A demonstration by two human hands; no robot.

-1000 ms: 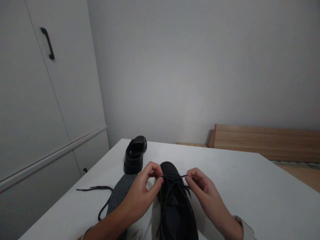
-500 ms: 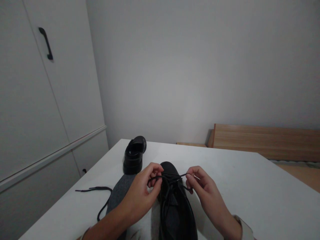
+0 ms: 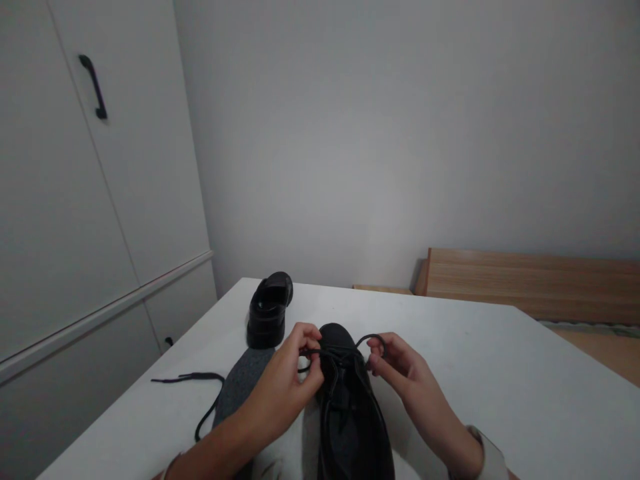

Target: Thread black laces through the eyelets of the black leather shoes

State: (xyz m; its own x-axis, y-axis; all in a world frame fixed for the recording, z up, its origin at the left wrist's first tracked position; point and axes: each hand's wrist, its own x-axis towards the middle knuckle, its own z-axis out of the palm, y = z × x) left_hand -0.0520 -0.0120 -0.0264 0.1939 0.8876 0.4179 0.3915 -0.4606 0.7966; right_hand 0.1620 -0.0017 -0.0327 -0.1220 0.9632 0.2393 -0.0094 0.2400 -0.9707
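Note:
A black lace-up shoe (image 3: 350, 427) lies on the white table (image 3: 500, 387) right in front of me, toe pointing away. My left hand (image 3: 287, 390) pinches the shoe's black lace (image 3: 373, 339) at the left side of the eyelets. My right hand (image 3: 405, 373) pinches the same lace on the right, where it arches into a small loop above the fingers. A grey insole (image 3: 240, 390) lies flat on the table under my left wrist.
A second black shoe (image 3: 269, 310) stands at the table's far left corner. A loose black lace (image 3: 193, 387) trails along the left edge. White cupboard doors (image 3: 75, 200) rise on the left. A wooden bed frame (image 3: 530, 283) sits behind the table on the right.
The lace, first stretched straight between my hands, now curls into a loop over my right fingers. Both hands have drawn slightly closer together over the shoe.

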